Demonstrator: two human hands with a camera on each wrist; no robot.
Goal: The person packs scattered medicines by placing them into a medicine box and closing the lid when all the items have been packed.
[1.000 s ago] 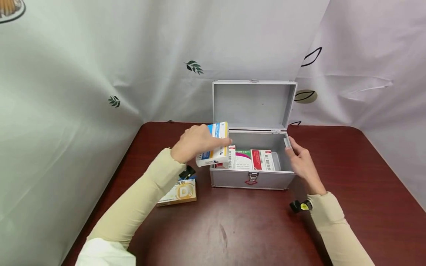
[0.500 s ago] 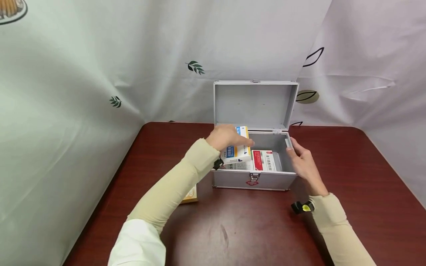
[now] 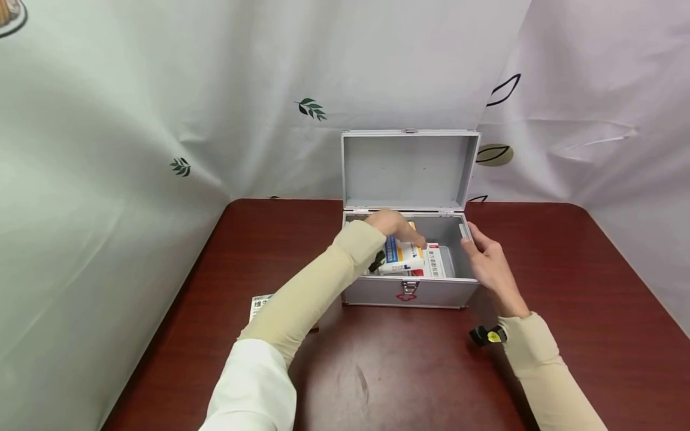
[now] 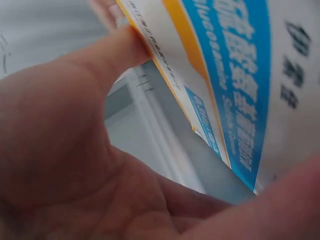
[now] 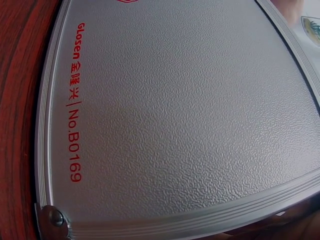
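My left hand [image 3: 396, 226] is inside the open silver metal case [image 3: 366, 292], holding a white medicine box [image 3: 403, 256] with blue and yellow bands. The left wrist view shows this medicine box [image 4: 225, 90] tilted between the thumb and the fingers of the left hand [image 4: 60, 135]. At the case's right rim, my right hand [image 3: 492, 270] grips the edge, thumb over the inner side and fingers outside. A red-and-white medicine box [image 3: 433, 261] lies in the case; my left hand and the held box hide most of the other contents. The case wall [image 5: 175, 110] fills the right wrist view.
Behind, the case lid [image 3: 406, 170] stands upright. A medicine carton [image 3: 259, 302] lies on the dark red table [image 3: 409, 365] at the left, mostly covered by my left sleeve. A pale patterned curtain [image 3: 242, 90] hangs around the table's back and left.
My left hand has carried the white medicine box rightward from the case's left edge and down into it. My right hand has kept its place on the rim.
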